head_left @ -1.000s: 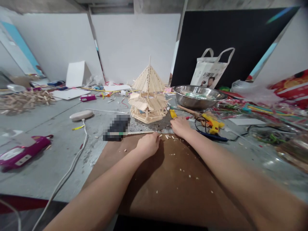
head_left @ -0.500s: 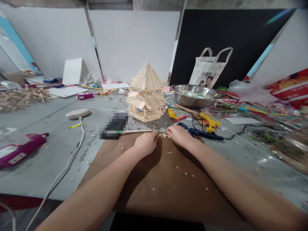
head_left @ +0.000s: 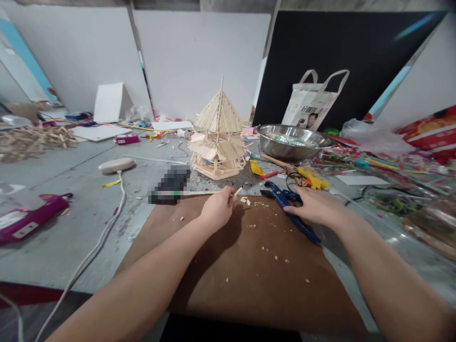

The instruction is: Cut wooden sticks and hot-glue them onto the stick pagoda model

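Note:
My left hand (head_left: 219, 207) is closed, pinching a short thin wooden stick (head_left: 238, 191) whose end sticks out past the fingertips. It stays over the far edge of the brown board (head_left: 228, 294). Several cut stick pieces (head_left: 245, 201) and small crumbs lie just right of it. My right hand (head_left: 313, 205) reaches over blue-handled pliers (head_left: 287, 204), thumb and fingers apart. Its thumb lies across the lower handle, while the fingers partly cover the upper one. Behind the hands stands a pagoda model (head_left: 218, 137) built of wooden sticks.
Left of the board's far edge lies a pixelated dark object (head_left: 169, 184). A steel bowl (head_left: 294, 142), a yellow glue gun (head_left: 313, 178) and tangled coloured materials are to the right. At left are a purple power strip (head_left: 33, 216), a white cable (head_left: 107, 232) and a heap of sticks (head_left: 33, 140).
My right hand has left the stick pieces, moved right and spread over the pliers. The pliers have turned, with one handle now pointing toward me. My left hand has barely moved; its stick shows more.

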The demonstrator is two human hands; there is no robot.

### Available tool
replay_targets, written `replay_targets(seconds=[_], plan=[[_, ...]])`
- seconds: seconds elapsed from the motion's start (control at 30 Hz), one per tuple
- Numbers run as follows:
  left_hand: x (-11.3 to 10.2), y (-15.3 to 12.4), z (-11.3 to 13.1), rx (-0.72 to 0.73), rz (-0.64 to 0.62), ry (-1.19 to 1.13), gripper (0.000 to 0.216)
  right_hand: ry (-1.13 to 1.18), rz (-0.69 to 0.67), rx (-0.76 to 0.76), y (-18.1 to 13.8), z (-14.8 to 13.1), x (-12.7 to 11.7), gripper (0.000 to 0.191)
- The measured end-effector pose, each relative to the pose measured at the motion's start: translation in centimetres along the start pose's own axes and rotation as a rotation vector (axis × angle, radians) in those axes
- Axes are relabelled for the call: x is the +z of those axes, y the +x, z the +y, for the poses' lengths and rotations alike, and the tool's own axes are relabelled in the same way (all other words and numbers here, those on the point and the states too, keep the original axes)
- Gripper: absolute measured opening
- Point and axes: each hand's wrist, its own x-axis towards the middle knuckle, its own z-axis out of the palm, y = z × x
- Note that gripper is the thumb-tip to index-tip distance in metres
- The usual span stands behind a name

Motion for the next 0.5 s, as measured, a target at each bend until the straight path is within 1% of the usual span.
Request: replay_targets(seconds=[0.1, 0.17, 0.23, 0.3, 0.43, 0.5], plan=[[-0.1, 0.1, 0.0, 0.001, 0.012, -0.054, 0.025, 0.053, -0.121, -0.019, 0.0, 1.2, 0.4, 0.080], [-0.3, 0.1, 0.0, -0.003, 0.015, -0.076, 0.028, 0.067, -0.140, -0.047, 0.0, 1.3, 0.7, 0.085], [-0.4, 0.1, 0.0, -0.006, 0.028, -0.080, 0.028, 0.040, -0.126, -0.036, 0.0, 1.1, 0.9, 0.088], [-0.4, 0.1, 0.1, -0.003, 0.043, -0.071, 0.028, -0.007, -0.111, -0.007, 0.0, 0.9, 1.0, 0.086], [-0.2, 0.1, 0.0, 0.007, 0.067, -0.090, 0.026, -0.050, -0.028, 0.004, -0.1, 0.5, 1.1, 0.076], [-0.1, 0.1, 0.1, 0.008, 0.073, -0.119, 0.024, -0.050, 0.032, 0.007, -0.2, 0.0, 1.0, 0.068]])
